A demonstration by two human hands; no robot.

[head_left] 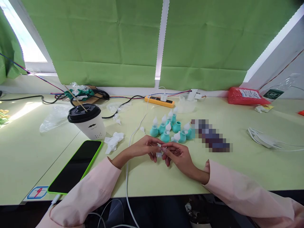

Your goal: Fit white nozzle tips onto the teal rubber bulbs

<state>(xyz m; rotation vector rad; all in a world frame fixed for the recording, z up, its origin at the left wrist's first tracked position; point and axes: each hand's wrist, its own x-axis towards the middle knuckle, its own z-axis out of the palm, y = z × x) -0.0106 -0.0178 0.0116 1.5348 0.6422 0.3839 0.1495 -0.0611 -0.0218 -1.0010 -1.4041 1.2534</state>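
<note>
My left hand (pixel 147 148) and my right hand (pixel 177 154) meet at the middle of the table, fingertips together. Between them they pinch a small clear plastic piece (pixel 159 154), mostly covered by the fingers. Just beyond the hands stand several teal squeeze bulbs (pixel 165 137), most topped with a translucent pointed nozzle (pixel 168 127). One teal bulb (pixel 176 127) is open at the top with no nozzle on it. A loose white nozzle (pixel 142 129) lies left of the group.
A lidded paper cup (pixel 91 126) and a green-cased phone (pixel 76 166) are at the left, near a crumpled tissue (pixel 114 142). A white cable (pixel 129 177) runs past my left wrist. Behind are an orange power strip (pixel 159 101) and a red package (pixel 247 96).
</note>
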